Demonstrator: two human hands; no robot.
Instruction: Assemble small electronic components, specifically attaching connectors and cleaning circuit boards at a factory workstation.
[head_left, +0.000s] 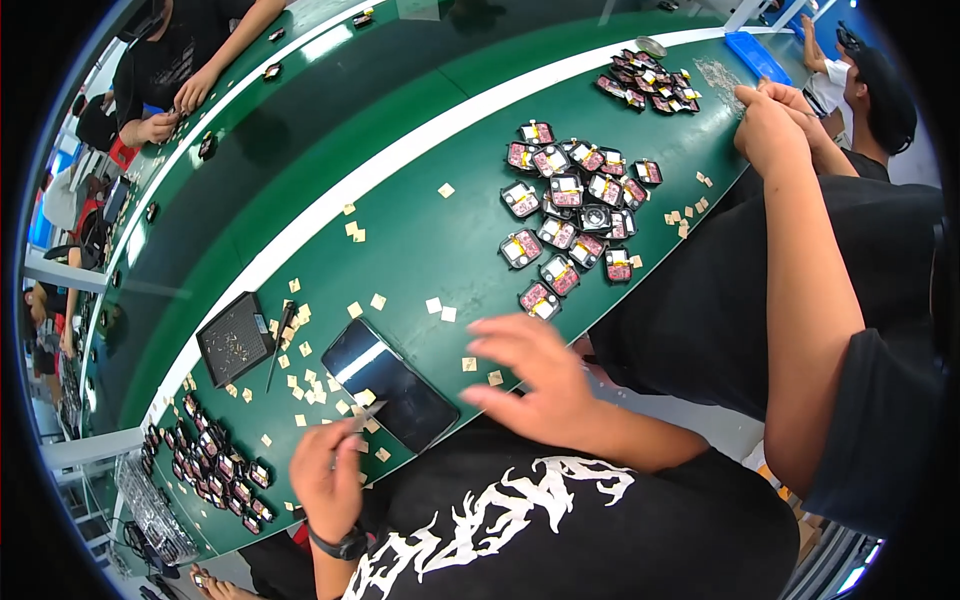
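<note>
My left hand [328,478], with a dark watch on the wrist, is closed on what look like pointed metal tweezers [372,411]. Their tip is over the near left part of a dark, glossy phone-like slab [405,395]. A small pale-yellow square [365,397] lies by the tip; whether they touch I cannot tell. My right hand [540,385] hovers right of the slab, fingers spread and nothing in them. Beneath its fingers, two more yellow squares [469,364] lie on the green table [440,260].
A black tray [235,340] with tiny bits and a dark screwdriver [282,330] lie left of the slab. Black-cased modules are piled at left [210,465], centre right [575,215] and far right [650,80]. A co-worker's hands [775,125] work at right, near a blue tray [757,58].
</note>
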